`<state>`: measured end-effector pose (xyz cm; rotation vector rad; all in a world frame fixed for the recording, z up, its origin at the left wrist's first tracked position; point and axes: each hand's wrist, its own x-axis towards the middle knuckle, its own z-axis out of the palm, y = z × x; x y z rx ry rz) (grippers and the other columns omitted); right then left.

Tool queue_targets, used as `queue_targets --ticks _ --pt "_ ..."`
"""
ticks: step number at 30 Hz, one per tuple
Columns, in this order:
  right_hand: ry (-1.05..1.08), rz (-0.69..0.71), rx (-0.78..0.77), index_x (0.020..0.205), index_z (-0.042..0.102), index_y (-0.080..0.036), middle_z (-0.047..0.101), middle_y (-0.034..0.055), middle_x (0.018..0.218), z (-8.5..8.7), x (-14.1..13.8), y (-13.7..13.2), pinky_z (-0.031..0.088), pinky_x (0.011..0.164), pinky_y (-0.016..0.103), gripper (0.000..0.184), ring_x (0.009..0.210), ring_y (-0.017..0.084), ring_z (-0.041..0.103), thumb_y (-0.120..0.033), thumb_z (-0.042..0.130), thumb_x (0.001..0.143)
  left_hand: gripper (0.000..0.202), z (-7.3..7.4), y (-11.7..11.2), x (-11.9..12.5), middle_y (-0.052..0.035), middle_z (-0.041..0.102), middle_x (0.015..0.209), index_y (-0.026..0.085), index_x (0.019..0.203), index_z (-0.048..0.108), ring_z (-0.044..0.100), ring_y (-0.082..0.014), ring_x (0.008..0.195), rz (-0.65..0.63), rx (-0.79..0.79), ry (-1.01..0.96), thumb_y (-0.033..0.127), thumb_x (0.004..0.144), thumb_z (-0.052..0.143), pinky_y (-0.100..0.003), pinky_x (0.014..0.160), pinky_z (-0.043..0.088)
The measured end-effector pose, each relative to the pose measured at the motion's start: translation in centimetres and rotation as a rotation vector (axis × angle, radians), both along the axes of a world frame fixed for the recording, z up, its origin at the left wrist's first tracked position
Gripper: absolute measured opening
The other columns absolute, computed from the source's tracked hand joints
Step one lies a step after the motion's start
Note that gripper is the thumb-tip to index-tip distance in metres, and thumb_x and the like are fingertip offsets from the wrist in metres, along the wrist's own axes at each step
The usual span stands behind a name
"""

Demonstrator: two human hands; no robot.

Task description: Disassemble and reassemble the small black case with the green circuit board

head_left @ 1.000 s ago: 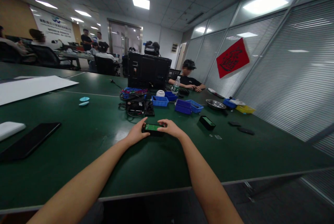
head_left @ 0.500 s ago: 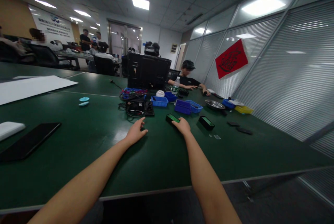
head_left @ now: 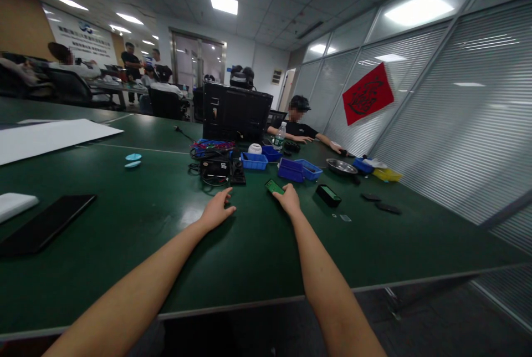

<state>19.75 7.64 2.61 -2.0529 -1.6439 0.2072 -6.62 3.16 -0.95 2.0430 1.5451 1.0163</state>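
My right hand (head_left: 290, 200) is closed on the near end of a black case with a green circuit board (head_left: 273, 185) showing on its face. The fingers hide part of it, and its board side is turned toward me. My left hand (head_left: 217, 208) lies over the table with thumb and fingers apart, holding nothing. Just beyond it sits a black device with cables (head_left: 215, 167). A second black case with a green board (head_left: 329, 194) rests on the green tabletop, right of my right hand.
Blue bins (head_left: 254, 161) stand past my hands, with a water bottle (head_left: 280, 136) and a monitor (head_left: 236, 112) behind. To the right are a metal dish (head_left: 341, 167), flat black pieces (head_left: 388, 208) and a small clear piece (head_left: 345, 218). A person (head_left: 301, 124) sits across the table.
The case in my right hand has tipped so more of its green board faces me. My left hand is unchanged. The person across has reached further to the right.
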Motion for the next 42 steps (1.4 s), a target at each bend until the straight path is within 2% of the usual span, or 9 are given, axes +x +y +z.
queue_targets --ticks 4,10,17,23,27,30,35,38,42 --pt "-0.102 0.086 -0.015 0.102 0.042 -0.020 0.055 0.0072 0.100 0.0 -1.1 -0.8 0.040 0.067 0.026 0.041 0.087 0.019 0.056 -0.033 0.061 0.068 0.065 -0.1 0.0 0.0 -0.0061 0.055 0.105 0.021 0.128 0.036 0.055 -0.0169 0.089 -0.003 0.008 -0.007 0.030 0.068 0.059 -0.030 0.080 0.045" --pt "-0.079 0.125 -0.065 0.110 0.040 -0.020 0.057 0.0088 0.103 0.3 -1.3 -0.9 0.041 0.068 0.029 0.047 0.090 0.021 0.056 -0.043 0.055 0.072 0.064 0.0 0.1 0.0 -0.0065 0.056 0.105 0.020 0.127 0.037 0.056 -0.0168 0.088 -0.003 0.002 0.011 0.030 0.068 0.059 -0.029 0.080 0.045" --pt "-0.113 0.093 -0.101 0.108 0.045 -0.017 0.059 0.0101 0.099 0.5 -1.6 -1.0 0.043 0.067 0.030 0.040 0.089 0.024 0.058 -0.034 0.053 0.073 0.061 0.2 0.0 0.0 -0.0071 0.057 0.102 0.018 0.126 0.039 0.056 -0.0159 0.085 0.004 0.008 0.021 0.030 0.069 0.059 -0.029 0.078 0.045" --pt "-0.283 0.079 -0.027 0.110 0.039 -0.014 0.054 0.0160 0.104 1.0 -3.4 -2.5 0.043 0.070 0.033 0.044 0.091 0.026 0.056 -0.029 0.056 0.072 0.060 0.5 -0.2 0.1 -0.0068 0.057 0.104 0.019 0.125 0.040 0.056 -0.0162 0.088 0.010 -0.019 0.016 0.027 0.069 0.058 -0.029 0.080 0.044" --pt "-0.394 0.108 0.043 0.111 0.038 -0.014 0.050 0.0191 0.106 0.7 -5.2 -3.6 0.040 0.075 0.039 0.038 0.095 0.027 0.053 -0.023 0.052 0.077 0.060 0.3 -0.1 0.0 -0.0069 0.057 0.104 0.019 0.126 0.039 0.056 -0.0166 0.088 0.007 -0.016 0.018 0.029 0.070 0.058 -0.029 0.079 0.044" --pt "-0.417 0.164 0.077 0.109 0.040 -0.015 0.049 0.0195 0.108 0.7 -6.3 -4.2 0.039 0.077 0.042 0.041 0.099 0.030 0.050 -0.031 0.057 0.075 0.060 0.2 -0.1 0.0 -0.0066 0.057 0.105 0.020 0.126 0.039 0.056 -0.0171 0.089 0.011 -0.025 0.014 0.030 0.070 0.058 -0.029 0.080 0.043" --pt "-0.287 0.220 0.036 0.104 0.045 -0.018 0.052 0.0145 0.104 1.4 -6.2 -4.1 0.040 0.072 0.036 0.043 0.094 0.026 0.051 -0.050 0.049 0.077 0.060 0.5 -0.2 0.1 -0.0069 0.057 0.105 0.020 0.126 0.039 0.055 -0.0181 0.092 0.000 -0.035 0.008 0.027 0.069 0.058 -0.030 0.082 0.043" --pt "-0.120 0.181 0.004 0.097 0.048 -0.021 0.057 0.0083 0.098 1.5 -5.0 -3.3 0.040 0.067 0.031 0.035 0.086 0.021 0.055 -0.051 0.039 0.082 0.060 0.6 -0.4 0.1 -0.0074 0.057 0.106 0.019 0.126 0.039 0.055 -0.0182 0.093 -0.015 -0.039 0.007 0.028 0.070 0.057 -0.030 0.083 0.043" --pt "0.057 0.137 -0.029 0.099 0.049 -0.021 0.060 0.0048 0.092 0.9 -3.8 -2.1 0.039 0.065 0.027 0.032 0.081 0.017 0.056 -0.046 0.036 0.084 0.060 0.7 -0.5 0.1 -0.0072 0.057 0.107 0.020 0.126 0.038 0.055 -0.0187 0.095 -0.011 -0.048 0.013 0.029 0.071 0.057 -0.031 0.085 0.042"
